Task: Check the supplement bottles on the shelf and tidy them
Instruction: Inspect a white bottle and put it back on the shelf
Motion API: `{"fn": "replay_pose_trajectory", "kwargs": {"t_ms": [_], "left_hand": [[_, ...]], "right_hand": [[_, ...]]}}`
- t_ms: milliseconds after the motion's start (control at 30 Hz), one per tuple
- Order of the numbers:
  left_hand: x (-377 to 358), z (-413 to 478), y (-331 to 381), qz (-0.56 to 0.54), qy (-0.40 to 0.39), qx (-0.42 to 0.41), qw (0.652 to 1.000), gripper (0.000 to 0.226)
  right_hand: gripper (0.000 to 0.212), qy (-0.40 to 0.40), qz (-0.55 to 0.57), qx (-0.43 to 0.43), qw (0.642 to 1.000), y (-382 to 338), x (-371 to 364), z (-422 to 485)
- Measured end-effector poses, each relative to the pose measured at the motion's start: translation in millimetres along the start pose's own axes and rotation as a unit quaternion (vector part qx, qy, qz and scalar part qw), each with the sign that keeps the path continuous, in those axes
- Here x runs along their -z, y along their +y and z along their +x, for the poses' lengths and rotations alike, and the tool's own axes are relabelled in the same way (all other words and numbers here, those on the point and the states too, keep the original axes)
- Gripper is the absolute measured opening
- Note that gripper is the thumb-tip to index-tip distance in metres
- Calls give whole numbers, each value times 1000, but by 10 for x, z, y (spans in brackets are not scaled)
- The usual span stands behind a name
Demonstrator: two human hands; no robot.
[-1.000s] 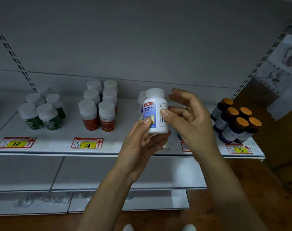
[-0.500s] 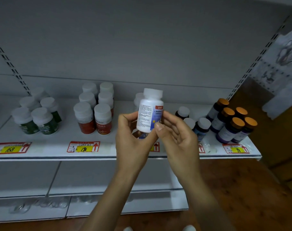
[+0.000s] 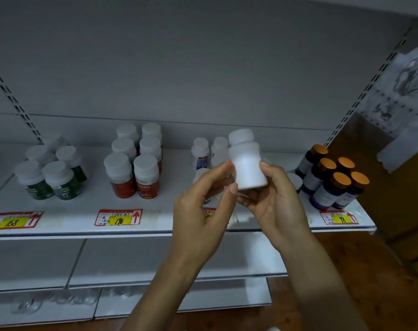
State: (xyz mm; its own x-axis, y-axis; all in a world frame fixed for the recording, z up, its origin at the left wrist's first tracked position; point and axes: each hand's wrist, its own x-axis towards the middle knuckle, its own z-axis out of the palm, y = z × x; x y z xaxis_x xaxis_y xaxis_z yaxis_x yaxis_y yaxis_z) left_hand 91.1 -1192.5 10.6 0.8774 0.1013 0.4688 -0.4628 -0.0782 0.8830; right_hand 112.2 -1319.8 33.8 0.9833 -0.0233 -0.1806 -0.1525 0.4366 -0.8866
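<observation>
Status: inspection step under way, tidying not complete.

The white bottle (image 3: 247,168) is off the shelf (image 3: 83,231), held upright in the air in front of the middle-right stock. The left hand (image 3: 203,206) pinches its left side between thumb and fingertips. The right hand (image 3: 277,201) cups it, with the thumb on the right side and the fingers curled beneath the base. The face turned this way is washed out, so no label can be read.

On the shelf, the green-label bottles (image 3: 48,177) at far left, the red-label bottles (image 3: 134,173) beside them and the orange-capped bottles (image 3: 332,180) at far right all stand upright in close clusters behind their price tags (image 3: 118,217). These appear to be in order. The blue-label bottles (image 3: 200,151) in the middle are looser and partly hidden behind the hands, and their arrangement cannot be fully judged.

Outstanding, in my judgement: finish reading the held bottle, return it to the middle group, which is probably where it belongs, and square that group up. Whether the other clusters have been checked cannot be determined.
</observation>
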Motion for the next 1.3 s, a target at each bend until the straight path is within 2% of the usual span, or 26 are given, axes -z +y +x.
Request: {"fn": "replay_pose_trajectory", "kwargs": {"t_ms": [100, 233, 333, 433, 533, 600, 700, 833, 1067, 1300], "left_hand": [[-7, 39, 8, -12, -5, 9, 1000, 34], [14, 94, 27, -40, -16, 50, 998, 43], [49, 134, 43, -58, -38, 67, 995, 39], [77, 162, 22, -77, -35, 84, 993, 44], [92, 192, 23, -89, -33, 88, 992, 48], [95, 209, 17, -102, -29, 94, 990, 48], [100, 211, -23, -128, -6, 101, 987, 47], [116, 198, -38, -135, 6, 90, 987, 52], [141, 194, -37, -131, 5, 90, 987, 52], [156, 163, -58, -73, 5, 92, 993, 61]], "right_hand": [[21, 0, -15, 29, 999, -30, -10, 5], [41, 28, -117, 120, 985, -25, -68, -27], [26, 46, -113, 151, 981, -19, -96, -37], [14, 52, -130, 178, 974, -19, -127, -41], [16, 44, -138, 203, 968, -22, -161, -49], [24, 37, -144, 212, 966, -12, -188, -45], [41, 30, -141, 202, 969, 22, -225, -28], [46, 25, -153, 173, 973, 67, -256, 1], [44, 25, -150, 164, 975, 58, -242, -22], [32, -12, -130, 99, 986, 41, -198, -16]]}}
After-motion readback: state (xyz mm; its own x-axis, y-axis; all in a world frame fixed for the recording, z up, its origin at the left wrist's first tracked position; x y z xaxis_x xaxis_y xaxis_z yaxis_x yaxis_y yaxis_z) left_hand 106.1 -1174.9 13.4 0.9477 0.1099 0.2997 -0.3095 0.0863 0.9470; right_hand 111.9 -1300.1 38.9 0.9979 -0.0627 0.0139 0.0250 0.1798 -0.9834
